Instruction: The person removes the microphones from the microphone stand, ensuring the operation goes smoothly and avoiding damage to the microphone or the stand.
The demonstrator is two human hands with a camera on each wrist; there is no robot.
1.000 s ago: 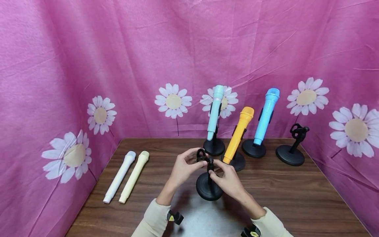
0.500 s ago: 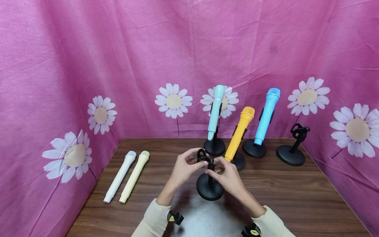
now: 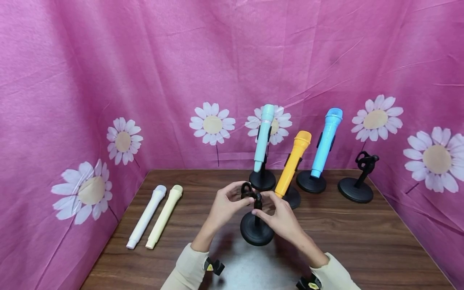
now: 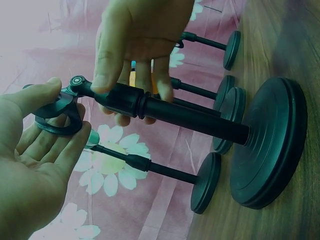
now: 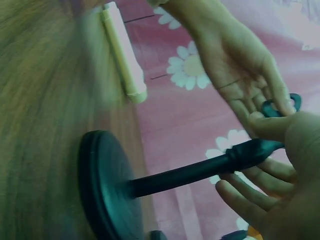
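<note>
The left hand pinches the ring on top of a black stand. The right hand holds its neck, maybe so it won't wobble. The stand is on the tabletop, between the hands. Behind, three other stands hold a mint microphone, an orange microphone and a blue microphone, heads up. A white microphone and cream microphone lie at the left.

Makeshift booth, flowered pink curtain
</note>
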